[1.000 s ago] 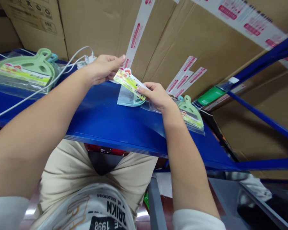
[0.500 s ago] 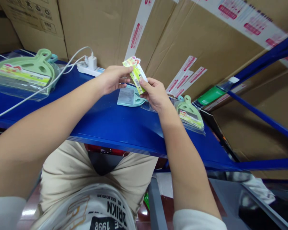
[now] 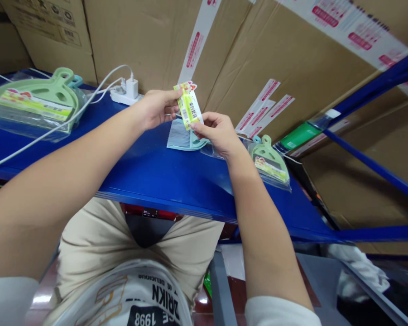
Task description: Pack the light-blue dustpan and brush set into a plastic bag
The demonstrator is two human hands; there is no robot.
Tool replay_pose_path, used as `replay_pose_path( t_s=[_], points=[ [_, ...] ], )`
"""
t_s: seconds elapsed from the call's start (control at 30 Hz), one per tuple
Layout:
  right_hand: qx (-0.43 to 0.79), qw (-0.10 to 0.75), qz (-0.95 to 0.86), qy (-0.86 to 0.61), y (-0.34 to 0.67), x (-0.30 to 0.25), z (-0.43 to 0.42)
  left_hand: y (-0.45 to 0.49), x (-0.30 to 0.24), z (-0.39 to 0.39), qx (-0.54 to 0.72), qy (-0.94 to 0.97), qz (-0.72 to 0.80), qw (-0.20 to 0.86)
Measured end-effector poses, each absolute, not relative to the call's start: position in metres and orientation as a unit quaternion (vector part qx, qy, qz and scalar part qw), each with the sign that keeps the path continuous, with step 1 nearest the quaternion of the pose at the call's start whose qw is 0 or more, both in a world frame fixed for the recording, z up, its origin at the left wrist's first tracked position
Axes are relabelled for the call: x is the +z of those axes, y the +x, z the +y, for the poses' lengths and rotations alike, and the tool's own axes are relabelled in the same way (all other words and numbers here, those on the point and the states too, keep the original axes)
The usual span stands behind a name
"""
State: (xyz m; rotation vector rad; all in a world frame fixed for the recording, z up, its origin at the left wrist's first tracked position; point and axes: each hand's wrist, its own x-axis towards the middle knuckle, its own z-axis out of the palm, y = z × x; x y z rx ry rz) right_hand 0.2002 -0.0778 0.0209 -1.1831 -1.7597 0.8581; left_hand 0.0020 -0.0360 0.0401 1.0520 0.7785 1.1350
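Both my hands hold a small yellow-green printed label card point(image 3: 189, 106) above a blue shelf point(image 3: 156, 172). My left hand point(image 3: 158, 107) pinches its upper left edge. My right hand point(image 3: 216, 133) pinches its lower end. The card stands nearly upright, folded along its length. Just beyond it, a pale blue mini dustpan point(image 3: 183, 136) lies flat on the shelf.
A green mini dustpan in a clear bag point(image 3: 270, 161) lies right of my right hand. More bagged green dustpans point(image 3: 34, 100) lie at far left. A white power strip with charger point(image 3: 127, 92) and cable sits behind. Taped cardboard boxes point(image 3: 258, 50) form the back wall.
The card has turned from lying slanted and flat to upright and folded, and my hands have come closer together.
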Motion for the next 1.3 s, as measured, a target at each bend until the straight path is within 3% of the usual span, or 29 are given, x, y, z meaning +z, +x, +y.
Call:
replay_pose_path(
  t_s=[0.3,0.47,0.63,0.7,0.87,1.07,1.3],
  points=[
    [0.308,0.404,-0.7,-0.502,0.213,0.025,-0.077,-0.003,0.031,-0.013,0.529,0.437,0.382,0.619],
    [0.155,0.415,-0.633,-0.635,0.237,0.028,-0.068,-0.002,0.017,-0.008,0.472,0.496,0.435,0.585],
    [0.017,0.286,-0.604,-0.744,0.255,0.021,-0.066,0.006,0.002,-0.01,0.428,0.524,0.46,0.574],
    [0.019,0.249,-0.61,-0.752,0.256,0.018,-0.065,0.008,0.001,-0.011,0.432,0.525,0.454,0.576],
    [0.029,0.248,-0.631,-0.734,0.256,0.012,-0.06,0.013,0.004,-0.011,0.444,0.535,0.432,0.574],
    [0.005,0.213,-0.643,-0.736,0.264,0.008,-0.056,0.017,-0.002,-0.008,0.421,0.593,0.468,0.502],
    [0.182,0.202,-0.588,-0.762,0.257,0.015,-0.062,0.016,-0.009,-0.004,0.373,0.655,0.504,0.421]
  ],
)
